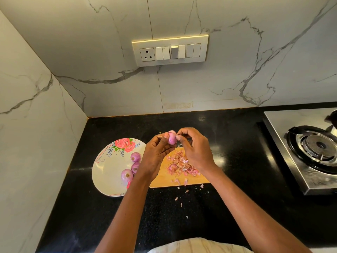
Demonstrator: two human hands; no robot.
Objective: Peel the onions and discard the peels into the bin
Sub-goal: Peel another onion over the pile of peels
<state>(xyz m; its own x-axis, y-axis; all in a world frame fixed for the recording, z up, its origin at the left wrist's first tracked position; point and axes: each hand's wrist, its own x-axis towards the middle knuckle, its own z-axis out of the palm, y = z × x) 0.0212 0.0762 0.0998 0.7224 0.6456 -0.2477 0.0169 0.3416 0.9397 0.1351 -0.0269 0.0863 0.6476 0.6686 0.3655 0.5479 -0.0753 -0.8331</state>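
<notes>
The left hand (pixel 156 148) held a small onion (pixel 172 138) in a curled grip above the table (pixel 228 143), just over the cutting board (pixel 164 177). The right hand (pixel 193 145) pinched at its top, grip narrow. Peels (pixel 179 165) lay heaped on the board; three onions (pixel 134 166) sat on the flowered plate (pixel 107 170).

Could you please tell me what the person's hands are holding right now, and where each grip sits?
The left hand grips a small purple onion around its lower body. The right hand pinches at the onion's upper right side, apparently at its skin.
</notes>
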